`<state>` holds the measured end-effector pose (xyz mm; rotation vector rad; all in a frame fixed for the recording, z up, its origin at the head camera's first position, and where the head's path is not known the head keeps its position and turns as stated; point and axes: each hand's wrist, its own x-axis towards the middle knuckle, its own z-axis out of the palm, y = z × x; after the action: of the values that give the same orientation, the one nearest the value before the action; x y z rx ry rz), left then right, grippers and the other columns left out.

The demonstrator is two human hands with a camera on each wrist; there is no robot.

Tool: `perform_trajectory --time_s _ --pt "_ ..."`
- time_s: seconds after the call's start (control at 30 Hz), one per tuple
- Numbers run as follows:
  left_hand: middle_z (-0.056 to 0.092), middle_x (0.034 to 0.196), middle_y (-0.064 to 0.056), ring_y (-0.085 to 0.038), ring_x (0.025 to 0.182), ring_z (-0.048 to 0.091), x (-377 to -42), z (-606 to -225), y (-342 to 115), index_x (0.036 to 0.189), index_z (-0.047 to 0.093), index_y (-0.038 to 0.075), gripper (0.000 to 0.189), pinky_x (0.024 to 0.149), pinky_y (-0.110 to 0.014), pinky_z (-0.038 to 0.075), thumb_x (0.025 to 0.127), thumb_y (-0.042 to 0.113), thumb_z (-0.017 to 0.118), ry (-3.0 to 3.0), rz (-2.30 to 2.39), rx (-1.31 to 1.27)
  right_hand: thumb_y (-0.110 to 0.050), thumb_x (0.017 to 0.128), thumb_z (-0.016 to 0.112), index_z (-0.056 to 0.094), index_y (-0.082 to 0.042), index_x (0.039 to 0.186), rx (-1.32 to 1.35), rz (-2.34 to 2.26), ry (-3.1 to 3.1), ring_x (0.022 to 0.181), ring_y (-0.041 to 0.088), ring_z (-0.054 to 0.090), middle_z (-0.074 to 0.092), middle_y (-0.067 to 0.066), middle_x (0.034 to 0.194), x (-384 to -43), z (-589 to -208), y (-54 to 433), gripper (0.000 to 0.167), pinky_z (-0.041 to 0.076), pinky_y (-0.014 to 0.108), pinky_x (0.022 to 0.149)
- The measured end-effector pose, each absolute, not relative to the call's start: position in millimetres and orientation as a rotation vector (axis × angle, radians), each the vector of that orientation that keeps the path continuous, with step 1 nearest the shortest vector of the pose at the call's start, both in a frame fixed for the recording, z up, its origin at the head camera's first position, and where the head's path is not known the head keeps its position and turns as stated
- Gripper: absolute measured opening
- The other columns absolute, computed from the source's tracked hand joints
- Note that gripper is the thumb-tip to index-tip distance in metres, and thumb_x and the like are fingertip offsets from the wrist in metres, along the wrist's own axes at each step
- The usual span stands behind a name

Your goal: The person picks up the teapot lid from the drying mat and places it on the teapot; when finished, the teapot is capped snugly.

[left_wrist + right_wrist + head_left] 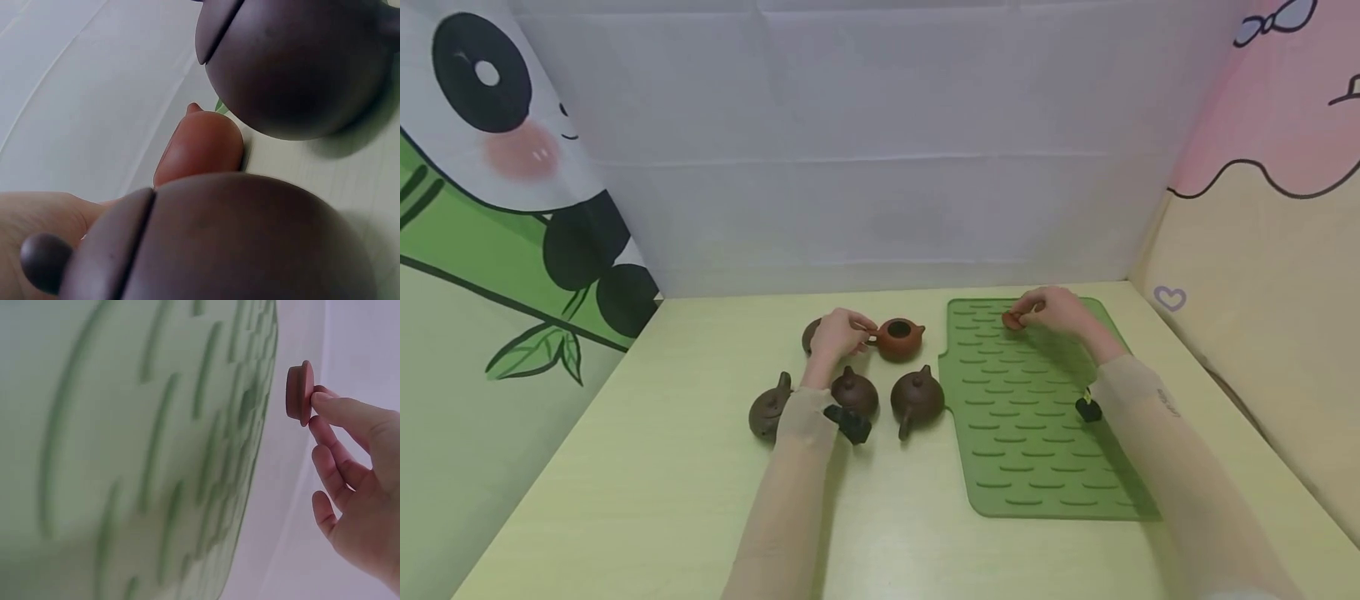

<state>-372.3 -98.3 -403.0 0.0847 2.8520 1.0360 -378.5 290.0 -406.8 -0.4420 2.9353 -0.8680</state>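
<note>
Over the far side of the green mat [1022, 467], my right hand [1056, 312] pinches a small reddish-brown teapot lid [300, 394] by its top, between thumb and fingertips. The lid is held on edge, its inner rim facing away from the palm. My left hand [841, 333] has its fingers at the handle of the reddish-brown teapot [901, 343], gripping it. That teapot stands upright and lidless, its dark opening showing and its spout toward the mat. In the left wrist view a dark teapot [237, 244] hides most of the left fingers.
Several dark brown lidded teapots stand around my left forearm: one at the left [767, 412], a middle teapot [855, 392], one beside the mat [917, 400], and one partly hidden behind the left hand [809, 335]. A white cloth wall [880, 208] closes off the back.
</note>
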Motion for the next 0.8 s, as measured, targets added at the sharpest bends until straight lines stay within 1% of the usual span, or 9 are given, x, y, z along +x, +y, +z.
perform_trajectory --time_s 0.13,0.37,0.5,0.63,0.8 --pt "0.078 0.102 -0.005 -0.026 0.081 0.076 -371.8 -402.7 -98.0 0.108 0.076 0.022 0.020 0.051 -0.022 0.043 0.095 0.016 0.063 2.841 1.038 0.068 -0.019 0.095 0.065 0.071 -0.010 0.117 -0.464 -0.893 2.951 0.109 0.035 0.058 0.068 0.017 0.121 -379.5 -396.8 277.7 0.024 0.047 0.050 0.090" --pt "0.078 0.104 -0.006 -0.024 0.081 0.076 -371.9 -403.4 -98.9 0.109 0.076 0.021 0.019 0.052 -0.022 0.044 0.095 0.017 0.063 2.844 1.052 0.089 -0.020 0.093 0.068 0.072 -0.010 0.113 -0.574 -0.949 2.992 0.096 0.029 0.058 0.071 0.015 0.109 -384.7 -384.3 253.5 0.023 0.046 0.040 0.078" --pt "0.078 0.105 -0.006 -0.022 0.081 0.076 -371.6 -404.1 -99.6 0.109 0.077 0.021 0.019 0.052 -0.021 0.045 0.095 0.017 0.063 2.847 1.058 0.087 -0.022 0.093 0.069 0.073 -0.013 0.111 -0.610 -0.976 3.013 0.094 0.026 0.058 0.071 0.012 0.104 -390.3 -379.3 237.6 0.021 0.045 0.037 0.078" --pt "0.078 0.106 -0.006 -0.021 0.082 0.076 -372.2 -404.7 -99.6 0.109 0.076 0.021 0.019 0.052 -0.020 0.046 0.096 0.017 0.063 2.856 1.055 0.082 -0.023 0.092 0.069 0.073 -0.014 0.111 -0.636 -1.023 3.019 0.090 0.025 0.059 0.070 0.010 0.100 -395.2 -374.7 219.3 0.021 0.046 0.035 0.076" --pt "0.078 0.105 -0.006 -0.021 0.081 0.077 -371.8 -404.8 -98.8 0.109 0.077 0.020 0.019 0.052 -0.019 0.046 0.095 0.017 0.063 2.856 1.064 0.076 -0.022 0.090 0.070 0.074 -0.014 0.109 -0.657 -1.098 3.034 0.089 0.024 0.059 0.071 0.009 0.098 -397.5 -370.9 196.8 0.021 0.045 0.033 0.075"
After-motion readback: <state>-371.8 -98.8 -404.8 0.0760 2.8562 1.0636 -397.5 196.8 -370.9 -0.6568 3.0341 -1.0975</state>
